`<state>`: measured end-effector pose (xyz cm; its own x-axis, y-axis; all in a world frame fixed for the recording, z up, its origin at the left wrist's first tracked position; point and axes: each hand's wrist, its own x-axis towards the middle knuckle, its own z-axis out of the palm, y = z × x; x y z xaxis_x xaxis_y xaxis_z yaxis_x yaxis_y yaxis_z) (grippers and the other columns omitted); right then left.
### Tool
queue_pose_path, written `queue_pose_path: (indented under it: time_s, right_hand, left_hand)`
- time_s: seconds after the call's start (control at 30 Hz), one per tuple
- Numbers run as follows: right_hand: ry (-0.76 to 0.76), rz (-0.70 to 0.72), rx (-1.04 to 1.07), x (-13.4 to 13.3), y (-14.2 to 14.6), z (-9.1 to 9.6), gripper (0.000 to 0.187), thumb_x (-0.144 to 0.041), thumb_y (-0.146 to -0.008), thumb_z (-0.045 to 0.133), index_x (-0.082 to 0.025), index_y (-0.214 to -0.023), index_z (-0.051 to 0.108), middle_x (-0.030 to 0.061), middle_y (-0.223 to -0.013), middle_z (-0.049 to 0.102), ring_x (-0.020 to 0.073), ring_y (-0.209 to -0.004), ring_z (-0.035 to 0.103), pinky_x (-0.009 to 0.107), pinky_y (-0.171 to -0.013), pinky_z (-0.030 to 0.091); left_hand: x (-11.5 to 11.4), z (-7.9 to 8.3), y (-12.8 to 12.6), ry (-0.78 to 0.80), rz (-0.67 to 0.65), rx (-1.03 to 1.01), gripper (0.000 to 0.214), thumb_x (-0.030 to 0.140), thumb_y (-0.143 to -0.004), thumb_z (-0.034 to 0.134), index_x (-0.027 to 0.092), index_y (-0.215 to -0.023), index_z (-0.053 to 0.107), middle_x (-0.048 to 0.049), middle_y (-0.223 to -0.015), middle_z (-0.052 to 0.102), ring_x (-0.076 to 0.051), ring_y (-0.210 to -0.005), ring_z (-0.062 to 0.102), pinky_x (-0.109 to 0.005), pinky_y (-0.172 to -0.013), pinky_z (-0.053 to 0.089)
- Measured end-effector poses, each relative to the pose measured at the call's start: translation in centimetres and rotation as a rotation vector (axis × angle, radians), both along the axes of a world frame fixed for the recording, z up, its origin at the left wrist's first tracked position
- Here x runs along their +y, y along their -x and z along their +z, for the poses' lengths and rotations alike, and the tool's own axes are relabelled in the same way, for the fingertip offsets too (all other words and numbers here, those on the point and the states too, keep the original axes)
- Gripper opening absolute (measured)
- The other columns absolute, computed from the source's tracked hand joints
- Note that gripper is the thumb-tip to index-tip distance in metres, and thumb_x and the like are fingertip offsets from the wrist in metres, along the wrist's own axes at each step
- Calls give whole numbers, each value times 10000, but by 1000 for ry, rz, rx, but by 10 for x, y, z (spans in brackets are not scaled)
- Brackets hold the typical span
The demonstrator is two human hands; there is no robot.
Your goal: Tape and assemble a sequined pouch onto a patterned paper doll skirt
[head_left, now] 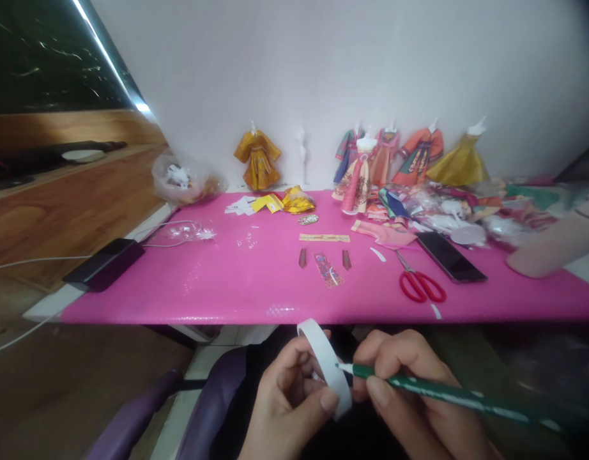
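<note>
In front of the table edge, my left hand [294, 396] grips a white roll of tape [326, 358] by its rim, thumb on the outside. My right hand [414, 390] pinches a green felt-tip marker [448, 390], whose tip points left and meets or nearly meets the roll's outer face. Whether the tip actually touches is hard to tell. Beyond the hands, small patterned fabric pieces [329, 269] and a narrow yellowish strip [324, 237] lie flat on the pink tabletop [203, 281].
Red-handled scissors [421, 286] and a phone [451, 257] lie on the right. Dressed doll forms, including one in a golden robe [257, 160], stand along the wall. Bagged fabric [443, 217] is piled at the back right. A black box [105, 263] with white cables sits at the left edge.
</note>
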<state>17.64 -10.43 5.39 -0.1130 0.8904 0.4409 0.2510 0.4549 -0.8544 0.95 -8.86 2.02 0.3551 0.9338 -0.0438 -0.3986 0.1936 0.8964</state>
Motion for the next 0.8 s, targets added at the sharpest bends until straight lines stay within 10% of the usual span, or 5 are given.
queue_pose_path:
  time_s: [0.8]
  right_hand:
    - [130,-54,46,-5,3,0,211,-352,-1011,417,-239,-843,479,16,-811,589,134,-672,578,228,-561,469]
  left_hand:
    - [-1,-3,1,-16,-61,-33,424,328,-788,790,270,-1185,652,-51,-969,735,-202,-850,703,-275,-727,542]
